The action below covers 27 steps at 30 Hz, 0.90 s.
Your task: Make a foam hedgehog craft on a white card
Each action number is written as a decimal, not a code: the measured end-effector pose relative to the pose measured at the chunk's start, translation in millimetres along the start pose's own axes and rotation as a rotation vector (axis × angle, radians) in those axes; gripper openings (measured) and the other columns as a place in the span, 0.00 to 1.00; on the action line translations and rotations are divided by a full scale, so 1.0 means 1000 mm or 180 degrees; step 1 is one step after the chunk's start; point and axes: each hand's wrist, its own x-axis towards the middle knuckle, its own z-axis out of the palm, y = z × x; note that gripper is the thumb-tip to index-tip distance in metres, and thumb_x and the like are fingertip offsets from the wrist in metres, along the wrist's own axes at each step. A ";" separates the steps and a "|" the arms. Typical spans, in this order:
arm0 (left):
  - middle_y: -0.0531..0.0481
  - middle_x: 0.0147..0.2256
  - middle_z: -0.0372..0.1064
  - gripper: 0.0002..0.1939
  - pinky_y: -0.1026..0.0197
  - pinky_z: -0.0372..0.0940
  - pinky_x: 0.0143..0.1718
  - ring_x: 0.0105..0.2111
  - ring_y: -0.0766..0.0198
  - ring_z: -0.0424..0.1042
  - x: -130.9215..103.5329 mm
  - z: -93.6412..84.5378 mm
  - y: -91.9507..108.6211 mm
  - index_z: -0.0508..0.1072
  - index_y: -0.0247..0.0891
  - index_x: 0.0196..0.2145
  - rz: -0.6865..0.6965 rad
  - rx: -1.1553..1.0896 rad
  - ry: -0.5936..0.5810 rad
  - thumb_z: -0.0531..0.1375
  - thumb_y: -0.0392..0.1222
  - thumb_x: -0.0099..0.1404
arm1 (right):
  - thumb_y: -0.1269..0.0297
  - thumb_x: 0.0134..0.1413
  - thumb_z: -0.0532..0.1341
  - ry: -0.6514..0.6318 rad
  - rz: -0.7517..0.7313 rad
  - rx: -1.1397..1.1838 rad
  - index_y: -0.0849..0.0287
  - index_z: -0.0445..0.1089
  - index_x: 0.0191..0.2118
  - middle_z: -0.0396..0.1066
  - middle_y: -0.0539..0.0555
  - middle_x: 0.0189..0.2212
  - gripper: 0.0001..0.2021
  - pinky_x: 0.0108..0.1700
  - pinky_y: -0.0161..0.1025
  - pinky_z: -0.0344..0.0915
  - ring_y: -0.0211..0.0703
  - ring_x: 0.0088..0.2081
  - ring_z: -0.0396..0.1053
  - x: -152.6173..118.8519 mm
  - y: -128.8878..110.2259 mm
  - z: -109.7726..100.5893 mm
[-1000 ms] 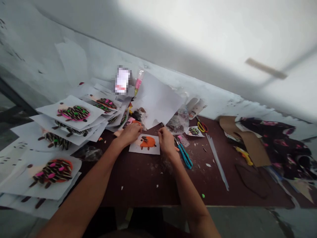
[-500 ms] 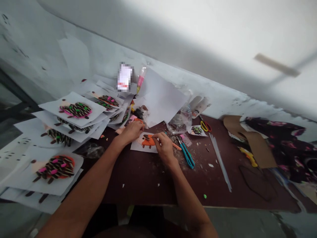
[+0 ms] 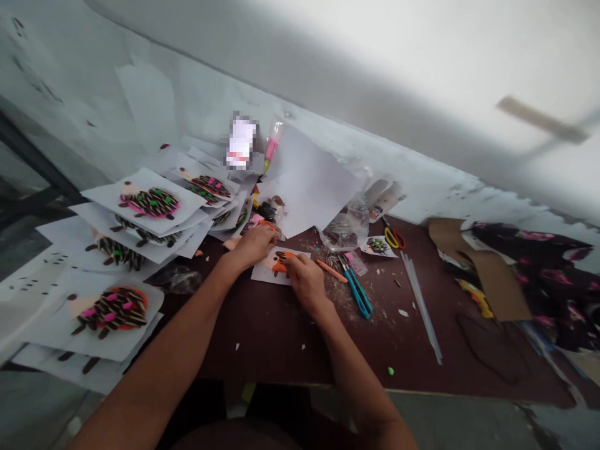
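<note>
Head view: a paper card (image 3: 265,275) is lying on the worktop (image 3: 281,337), partly beneath the right hand (image 3: 305,278), and is carrying an orange animal figure (image 3: 279,265) with dark striped pieces (image 3: 282,255) on its upper side. The right hand is holding its bent fingers close together over the figure. The left hand (image 3: 257,245) is resting with curled fingers at the card's upper left edge. Neither set of fingertips is showing clearly, so whether either hand is gripping a piece cannot be told.

Possible faults and causes:

1. Card slip. If the left hand is bearing too lightly on the edge, sideways force from the right hand could be turning the card out of position.

2. Deformed figure. If the orange material is soft, excess fingertip pressure could be denting it or dislodging the striped pieces.

3. Disturbed items. An orange strip (image 3: 332,272) is lying just beside the right hand, with a teal-handled tool (image 3: 360,295) beyond it; a wide sweep could be knocking either aside.

4. Contamination. Pale scraps (image 3: 403,312) are littering the worktop; debris carried on the fingers could be sticking to the figure.

5. Toppled stack. Decorated sheets (image 3: 140,194) are overlapping unevenly near the left forearm (image 3: 173,350); a raised elbow could be catching a protruding edge.
</note>
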 end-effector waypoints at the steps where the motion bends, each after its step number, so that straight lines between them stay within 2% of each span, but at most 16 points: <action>1: 0.43 0.37 0.76 0.08 0.53 0.68 0.47 0.42 0.54 0.73 0.000 0.000 0.000 0.77 0.38 0.31 -0.0011 -0.0002 -0.0004 0.58 0.32 0.62 | 0.70 0.68 0.55 -0.0009 -0.0008 -0.0073 0.55 0.78 0.46 0.75 0.55 0.38 0.13 0.39 0.34 0.60 0.42 0.38 0.71 0.000 0.000 0.001; 15: 0.41 0.41 0.77 0.10 0.51 0.68 0.50 0.44 0.53 0.72 0.000 -0.003 0.003 0.79 0.37 0.34 0.0009 0.0153 -0.0136 0.56 0.32 0.64 | 0.68 0.68 0.58 -0.0194 0.0105 -0.0318 0.54 0.78 0.46 0.74 0.55 0.39 0.11 0.38 0.34 0.59 0.43 0.39 0.70 0.005 -0.004 0.003; 27: 0.43 0.40 0.77 0.09 0.54 0.68 0.48 0.44 0.55 0.72 0.000 -0.002 0.002 0.78 0.38 0.33 0.0016 0.0171 -0.0087 0.58 0.33 0.64 | 0.70 0.67 0.58 -0.0320 0.0110 -0.0486 0.52 0.79 0.44 0.72 0.54 0.36 0.11 0.37 0.34 0.56 0.42 0.37 0.66 0.008 -0.007 0.003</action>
